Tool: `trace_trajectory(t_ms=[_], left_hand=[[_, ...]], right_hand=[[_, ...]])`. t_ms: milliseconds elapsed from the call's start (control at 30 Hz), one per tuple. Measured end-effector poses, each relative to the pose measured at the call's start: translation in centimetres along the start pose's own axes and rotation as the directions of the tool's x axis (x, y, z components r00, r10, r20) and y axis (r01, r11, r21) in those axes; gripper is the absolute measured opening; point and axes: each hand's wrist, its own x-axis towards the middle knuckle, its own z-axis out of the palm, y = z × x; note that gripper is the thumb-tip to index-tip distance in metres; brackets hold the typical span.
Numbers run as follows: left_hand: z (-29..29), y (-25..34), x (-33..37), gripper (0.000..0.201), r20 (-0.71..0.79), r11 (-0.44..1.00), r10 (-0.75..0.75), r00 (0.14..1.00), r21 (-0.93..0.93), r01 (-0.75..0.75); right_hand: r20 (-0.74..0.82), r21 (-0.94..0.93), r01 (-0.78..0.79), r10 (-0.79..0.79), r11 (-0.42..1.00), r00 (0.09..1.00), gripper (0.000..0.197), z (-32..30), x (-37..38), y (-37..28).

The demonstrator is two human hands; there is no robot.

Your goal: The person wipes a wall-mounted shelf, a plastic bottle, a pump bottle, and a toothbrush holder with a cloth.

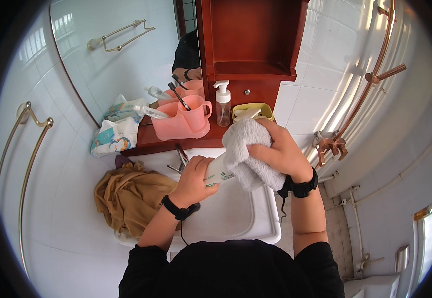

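Observation:
Above the white sink, my left hand is wrapped round a white bottle with green print, held tilted. My right hand grips a pale grey terry cloth and presses it over the upper end of the bottle. That end of the bottle is hidden beneath the cloth. Behind my left hand the faucet partly shows. A crumpled brown garment lies over the left side of the sink, next to my left forearm.
On the red wooden shelf stand a pink cup holder with a cup and toothbrush, a clear pump bottle and a yellow-green soap box. A tissue pack lies left. Towel rails and copper shower pipes flank the sink.

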Motion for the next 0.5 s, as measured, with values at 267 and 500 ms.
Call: trace_trajectory(t_ms=[267,500], left_hand=[[0.3,0.0,-0.6,0.049,-0.072,1.0,-0.013,0.997,0.004,0.013],[0.2,0.3,-0.8,0.049,-0.06,0.997,-0.03,0.998,-0.066,0.026]], right_hand=[[-0.084,0.548,0.041,0.006,0.835,0.996,0.035,1.2,1.0,3.2],[-0.125,0.784,0.088,0.017,0.614,0.992,0.034,2.0,0.9,4.3]])
